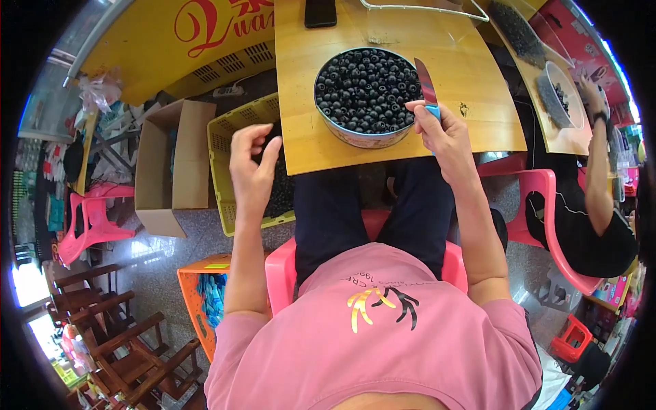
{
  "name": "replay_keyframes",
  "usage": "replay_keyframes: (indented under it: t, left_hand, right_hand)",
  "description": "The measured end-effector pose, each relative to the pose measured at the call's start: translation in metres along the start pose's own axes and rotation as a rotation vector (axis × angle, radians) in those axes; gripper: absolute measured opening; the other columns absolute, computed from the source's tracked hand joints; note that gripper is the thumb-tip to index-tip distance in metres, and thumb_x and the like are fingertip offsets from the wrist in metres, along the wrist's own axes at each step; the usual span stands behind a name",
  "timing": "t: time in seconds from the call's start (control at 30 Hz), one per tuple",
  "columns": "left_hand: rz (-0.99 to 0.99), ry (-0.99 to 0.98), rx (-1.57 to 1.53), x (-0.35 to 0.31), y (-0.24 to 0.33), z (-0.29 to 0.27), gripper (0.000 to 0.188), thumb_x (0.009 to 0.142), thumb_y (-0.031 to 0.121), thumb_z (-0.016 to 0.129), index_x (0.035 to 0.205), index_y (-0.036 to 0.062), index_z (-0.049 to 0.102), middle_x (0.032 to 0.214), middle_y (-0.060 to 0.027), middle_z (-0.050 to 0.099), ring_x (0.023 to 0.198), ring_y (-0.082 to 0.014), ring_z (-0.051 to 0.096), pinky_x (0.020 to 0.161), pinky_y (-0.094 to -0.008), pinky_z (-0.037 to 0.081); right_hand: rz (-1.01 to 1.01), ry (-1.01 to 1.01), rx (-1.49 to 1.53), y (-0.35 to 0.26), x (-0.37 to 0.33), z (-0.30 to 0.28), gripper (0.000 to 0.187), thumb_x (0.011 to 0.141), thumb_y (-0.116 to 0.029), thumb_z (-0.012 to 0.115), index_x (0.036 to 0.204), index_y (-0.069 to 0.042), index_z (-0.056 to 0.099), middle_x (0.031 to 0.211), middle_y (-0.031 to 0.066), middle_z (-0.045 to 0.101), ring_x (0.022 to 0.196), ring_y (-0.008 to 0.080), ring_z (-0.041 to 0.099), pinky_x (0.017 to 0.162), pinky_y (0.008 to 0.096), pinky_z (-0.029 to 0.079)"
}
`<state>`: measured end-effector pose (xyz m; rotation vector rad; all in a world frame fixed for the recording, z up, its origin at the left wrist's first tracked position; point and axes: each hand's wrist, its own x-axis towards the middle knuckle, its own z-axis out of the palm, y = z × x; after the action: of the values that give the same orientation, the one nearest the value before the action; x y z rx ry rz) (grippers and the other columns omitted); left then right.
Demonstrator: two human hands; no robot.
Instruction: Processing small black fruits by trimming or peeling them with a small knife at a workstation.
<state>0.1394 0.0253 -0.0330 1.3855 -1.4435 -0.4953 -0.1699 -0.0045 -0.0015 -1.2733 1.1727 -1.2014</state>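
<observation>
My right hand [441, 133] grips the blue handle of a knife [426, 80], its blade pointing up and away from me beside the bowl's right rim. A round bowl [369, 140] on the wooden table is heaped with small, dark, round, berry-like pieces [365, 89]. My left hand [251, 167] is raised off the table's left edge, above a yellow crate [222, 164]. Its fingers are curled with the thumb apart, and nothing shows between them. More dark pieces lie in the crate, partly hidden by that hand.
A dark phone [320, 12] lies at the table's far edge [383, 34]. Left of the crate stands a cardboard box [188, 160]; an orange crate [195, 301] holds blue packets. At right, another person's arm [598, 171] reaches toward a clear tub [557, 102], near a pink chair [547, 212].
</observation>
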Motion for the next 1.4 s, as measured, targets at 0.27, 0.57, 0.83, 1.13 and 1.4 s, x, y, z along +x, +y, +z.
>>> replay_keyframes:
  t: [0.27, 0.57, 0.83, 1.13, 1.4]
  left_hand:
    - [0.501, -0.148, 0.481, 0.062, 0.036, 0.077, 0.016, 0.078, 0.018, 0.074, 0.089, 0.0081, 0.069, 0.094, -0.0062, 0.062, 0.096, -0.0253, 0.054, 0.086, -0.0386, 0.036]
    - [0.481, -0.189, 0.410, 0.065, 0.045, 0.092, 0.018, 0.081, 0.018, 0.073, 0.094, 0.0065, 0.069, 0.088, -0.0048, 0.064, 0.090, -0.0201, 0.059, 0.083, -0.0353, 0.040]
    - [0.297, -0.314, -0.137, 0.041, 0.084, 0.080, 0.016, 0.086, 0.006, 0.069, 0.100, -0.0006, 0.068, 0.081, -0.0048, 0.064, 0.074, -0.0097, 0.061, 0.067, -0.0221, 0.047]
    - [0.362, -0.366, -0.194, 0.038, 0.086, 0.077, 0.021, 0.078, 0.008, 0.076, 0.096, 0.0020, 0.067, 0.084, -0.0050, 0.060, 0.066, -0.0126, 0.056, 0.057, -0.0263, 0.045]
    - [0.430, -0.297, -0.274, 0.032, 0.075, 0.080, 0.022, 0.078, 0.007, 0.075, 0.096, 0.0029, 0.063, 0.089, -0.0060, 0.060, 0.075, -0.0151, 0.060, 0.060, -0.0271, 0.046]
  right_hand:
    - [-0.036, 0.002, -0.075, -0.002, -0.012, -0.005, 0.022, 0.097, -0.021, 0.059, 0.108, -0.003, 0.067, 0.074, -0.0053, 0.053, 0.058, -0.0009, 0.037, 0.049, 0.0159, 0.028]
    - [-0.012, -0.012, -0.021, -0.004, -0.009, -0.005, 0.025, 0.097, -0.024, 0.059, 0.110, -0.004, 0.066, 0.075, -0.0044, 0.055, 0.058, -0.0008, 0.039, 0.050, 0.0159, 0.028]
    - [0.033, -0.067, 0.194, -0.018, 0.003, 0.035, 0.028, 0.096, -0.026, 0.061, 0.113, -0.005, 0.064, 0.077, -0.0038, 0.059, 0.054, 0.0002, 0.040, 0.047, 0.0164, 0.028]
    - [0.189, -0.190, 0.353, -0.026, 0.004, 0.036, 0.026, 0.092, -0.024, 0.066, 0.112, -0.008, 0.065, 0.073, -0.0069, 0.055, 0.054, 0.0006, 0.040, 0.047, 0.0183, 0.030]
    - [0.364, -0.273, 0.636, -0.029, 0.005, 0.031, 0.029, 0.091, -0.020, 0.066, 0.116, -0.005, 0.062, 0.077, -0.0045, 0.056, 0.054, 0.0006, 0.040, 0.048, 0.0177, 0.033]
